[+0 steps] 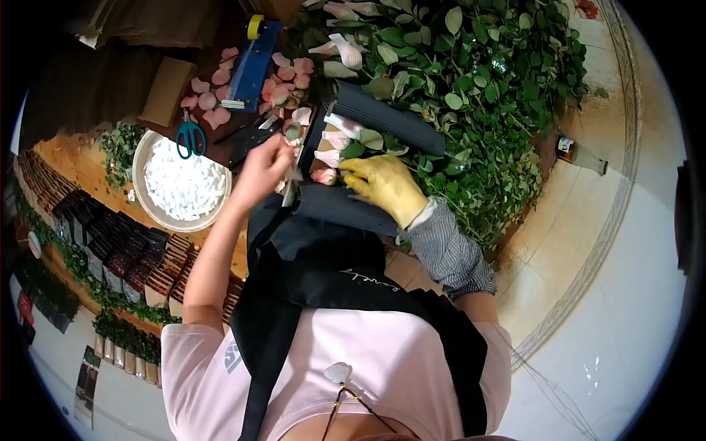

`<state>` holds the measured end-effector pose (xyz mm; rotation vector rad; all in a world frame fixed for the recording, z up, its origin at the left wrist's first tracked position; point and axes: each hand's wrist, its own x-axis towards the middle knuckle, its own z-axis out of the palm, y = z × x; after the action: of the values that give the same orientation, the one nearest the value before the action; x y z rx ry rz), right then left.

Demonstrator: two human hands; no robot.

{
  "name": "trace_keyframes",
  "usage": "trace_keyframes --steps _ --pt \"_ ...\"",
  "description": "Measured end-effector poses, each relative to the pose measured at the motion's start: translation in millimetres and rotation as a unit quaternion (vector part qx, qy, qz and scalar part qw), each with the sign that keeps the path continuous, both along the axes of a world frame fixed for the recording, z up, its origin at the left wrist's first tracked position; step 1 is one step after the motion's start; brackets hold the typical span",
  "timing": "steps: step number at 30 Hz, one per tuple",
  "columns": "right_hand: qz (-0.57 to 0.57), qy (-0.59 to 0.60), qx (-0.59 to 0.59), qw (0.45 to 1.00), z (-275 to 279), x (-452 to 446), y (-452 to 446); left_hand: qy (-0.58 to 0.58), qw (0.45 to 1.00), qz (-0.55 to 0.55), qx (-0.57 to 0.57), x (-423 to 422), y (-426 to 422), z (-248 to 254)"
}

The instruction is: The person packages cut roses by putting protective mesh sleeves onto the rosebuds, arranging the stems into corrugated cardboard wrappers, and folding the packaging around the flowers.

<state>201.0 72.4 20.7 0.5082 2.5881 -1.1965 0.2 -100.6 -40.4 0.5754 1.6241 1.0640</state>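
Note:
My bare left hand point(268, 165) is closed in a pinch at the left end of a dark padded trough point(346, 204); what its fingers hold, if anything, I cannot make out. A yellow rubber glove covers my right hand point(386, 187), whose bent fingers close at the base of a pink rose point(323, 176) lying in the trough. The rose's stem is hidden by the glove. Beside that bare bloom lie several roses in white foam nets point(337, 139), their heads toward the left end. Loose pink petals point(276, 92) are scattered beyond my left hand.
A bowl of white foam nets point(184, 176) stands at left, with teal scissors point(190, 137) beside it. Beyond are a blue tool point(254, 66) and yellow tape point(256, 27). Leafy rose stems point(478, 95) pile up at right. A glass bottle point(585, 156) lies on the floor.

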Motion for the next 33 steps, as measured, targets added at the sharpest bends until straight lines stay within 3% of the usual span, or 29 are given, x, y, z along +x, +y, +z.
trace_keyframes --steps 2,3,4,6,8,10,12,13,14,16,18,20,22,23,24,26,29,31,33 --pt "0.035 -0.13 0.177 0.975 13 -8 -2 0.185 0.981 -0.038 0.033 19 20 1" --pt "0.05 -0.22 0.195 0.954 5 -13 -1 0.226 0.966 -0.117 0.04 22 33 9" --pt "0.045 -0.223 0.198 0.954 -8 -16 -1 0.264 0.944 -0.193 0.047 21 42 15" --pt "0.089 -0.357 0.219 0.904 -43 -15 3 0.273 0.943 -0.155 0.11 16 43 2" --pt "0.057 -0.34 0.228 0.911 -56 -7 1 0.266 0.96 -0.067 0.06 -3 41 10" --pt "0.042 -0.31 0.234 0.92 -50 -5 -3 0.282 0.955 -0.064 0.067 -3 39 17" --pt "0.04 -0.299 0.228 0.926 -45 -7 0 0.32 0.915 -0.246 0.02 10 41 19" --pt "0.039 -0.292 0.226 0.929 -45 -6 0 0.35 0.903 -0.227 0.098 22 41 8" --pt "0.036 -0.285 0.224 0.931 -44 -5 1 0.281 0.922 -0.212 0.164 25 43 -1" --pt "0.01 -0.323 0.221 0.92 -51 -9 -3 0.193 0.956 -0.15 0.16 21 42 6" --pt "0.0 -0.289 0.256 0.923 -72 2 -9 0.054 0.983 0.04 0.172 9 29 -10" --pt "0.004 -0.311 0.234 0.921 -39 -4 -6 0.142 0.963 0.101 0.205 -19 30 17" --pt "-0.021 -0.103 0.144 0.984 -12 10 3 0.203 0.948 0.043 0.241 -17 33 30" --pt "-0.07 0.015 0.074 0.995 -9 12 3 0.103 0.982 0.001 0.156 -11 24 9" --pt "-0.068 0.018 0.076 0.995 -2 7 4 0.175 0.982 -0.065 0.033 -5 28 10" --pt "-0.097 -0.028 0.223 0.97 16 -5 1 0.242 0.968 -0.063 -0.003 22 41 -2" --pt "-0.059 -0.14 0.316 0.937 -46 -8 -1 0.343 0.929 -0.113 0.077 37 64 -4" --pt "-0.011 -0.244 0.321 0.915 -43 -19 2 0.31 0.938 -0.087 0.125 35 64 -6" --pt "-0.013 -0.228 0.313 0.922 -53 -13 4 0.251 0.953 -0.013 0.169 30 55 -14"
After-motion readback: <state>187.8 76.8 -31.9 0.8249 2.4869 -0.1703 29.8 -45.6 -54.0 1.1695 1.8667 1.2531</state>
